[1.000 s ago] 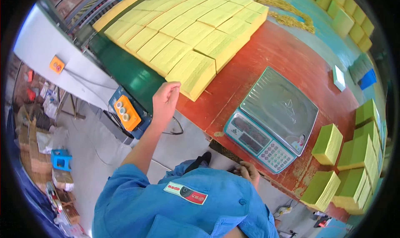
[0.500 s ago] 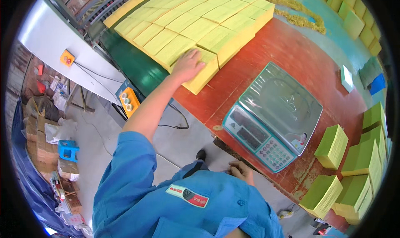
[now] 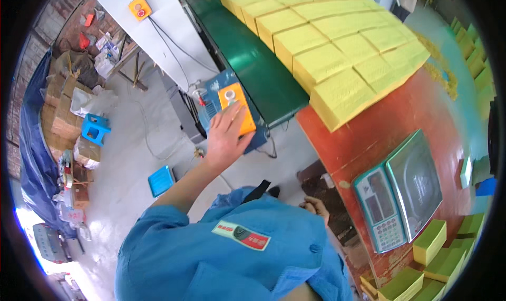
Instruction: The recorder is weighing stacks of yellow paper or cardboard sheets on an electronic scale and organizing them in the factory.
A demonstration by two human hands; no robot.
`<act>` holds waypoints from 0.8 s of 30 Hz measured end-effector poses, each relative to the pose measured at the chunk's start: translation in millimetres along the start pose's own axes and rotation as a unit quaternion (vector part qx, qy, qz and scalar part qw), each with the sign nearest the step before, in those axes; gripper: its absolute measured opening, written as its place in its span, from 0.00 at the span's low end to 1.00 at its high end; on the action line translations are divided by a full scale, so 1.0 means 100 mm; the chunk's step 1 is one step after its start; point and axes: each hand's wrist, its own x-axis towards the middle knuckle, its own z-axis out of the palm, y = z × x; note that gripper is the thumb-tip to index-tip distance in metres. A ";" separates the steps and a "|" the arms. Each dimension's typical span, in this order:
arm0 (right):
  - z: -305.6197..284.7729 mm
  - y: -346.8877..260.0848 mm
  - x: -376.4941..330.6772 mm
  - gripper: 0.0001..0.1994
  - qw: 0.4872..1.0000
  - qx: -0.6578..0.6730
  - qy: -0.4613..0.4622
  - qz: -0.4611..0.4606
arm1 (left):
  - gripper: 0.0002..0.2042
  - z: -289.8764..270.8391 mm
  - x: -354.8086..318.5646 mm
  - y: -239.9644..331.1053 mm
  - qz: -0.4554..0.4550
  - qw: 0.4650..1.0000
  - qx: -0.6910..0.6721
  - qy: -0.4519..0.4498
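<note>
My left hand (image 3: 227,135) reaches out over an orange push-button box (image 3: 246,123) with round white buttons. Its fingers are stretched and spread across the box's face and hide some of the buttons; whether a button is pressed I cannot tell. Beside the box runs a green conveyor belt (image 3: 247,53), with rows of yellow paper-like blocks (image 3: 345,93) at its right, reaching onto the red table (image 3: 337,148). My right hand (image 3: 318,209) hangs low by the table's near edge, fingers curled and partly hidden by my blue jacket; nothing shows in it.
A digital scale (image 3: 398,195) stands on the table, with more yellow blocks (image 3: 429,242) at its near right. A white panel (image 3: 174,32) carries another orange button box (image 3: 139,8). Cables, a blue tray (image 3: 161,181), a blue stool (image 3: 95,129) and cartons (image 3: 66,108) are on the floor at left.
My left hand has left the yellow block at the table's corner and come over the orange button box. The view has turned left. My right hand still hangs low.
</note>
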 end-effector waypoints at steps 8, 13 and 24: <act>0.44 -0.02 0.35 0.11 0.990 -0.074 -0.120 -0.022 | 0.28 0.03 -0.30 -0.49 0.004 0.997 -0.035 -0.066; 0.98 -0.33 0.66 0.16 0.869 -0.328 -0.144 -0.343 | 0.26 -0.03 -0.30 -0.49 -0.003 0.999 -0.033 -0.042; 2.01 -0.73 0.98 0.26 0.780 -0.416 -0.242 -0.401 | 0.17 -0.05 -0.18 -0.51 -0.003 0.999 -0.002 -0.032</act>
